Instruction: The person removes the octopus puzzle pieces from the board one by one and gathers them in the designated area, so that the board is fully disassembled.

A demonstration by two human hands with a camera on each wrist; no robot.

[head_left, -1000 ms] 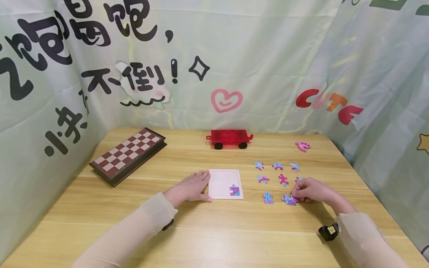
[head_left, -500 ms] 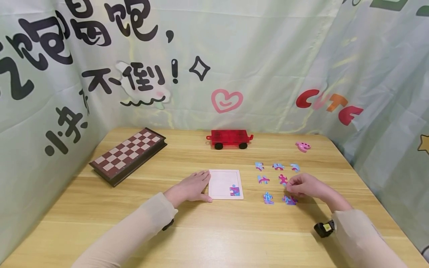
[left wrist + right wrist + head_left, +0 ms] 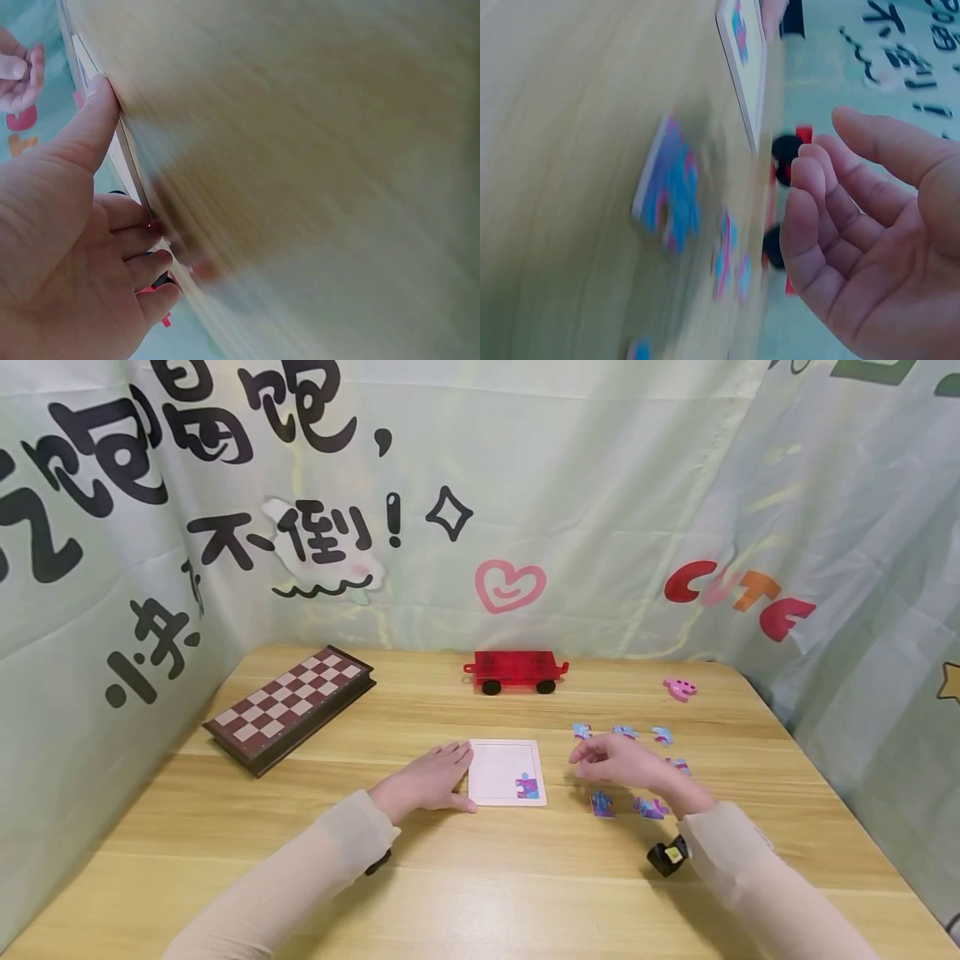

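Note:
My left hand (image 3: 429, 777) rests along the left edge of a white square puzzle tray (image 3: 491, 770), its thumb and fingertips touching the edge. One blue and purple jigsaw piece (image 3: 527, 787) lies in the tray's lower right corner. To the right of the tray, my right hand (image 3: 626, 764) is above the loose jigsaw pieces, fingers loosely bent. In the right wrist view nothing shows between those fingers (image 3: 802, 225). A near jigsaw piece (image 3: 602, 803) and another beside it (image 3: 651, 808) lie below the hand. The hand hides the middle of the group.
Toward the back stands a red toy wagon (image 3: 517, 670) with black wheels. A folded chessboard box (image 3: 292, 706) lies at the back left. A small pink toy piece (image 3: 680, 689) sits at the back right. Printed cloth (image 3: 600, 485) hangs around the table.
My right hand has moved left from the right side of the loose jigsaw pieces to above their middle row, uncovering the piece at the right. The left hand has stayed at the tray.

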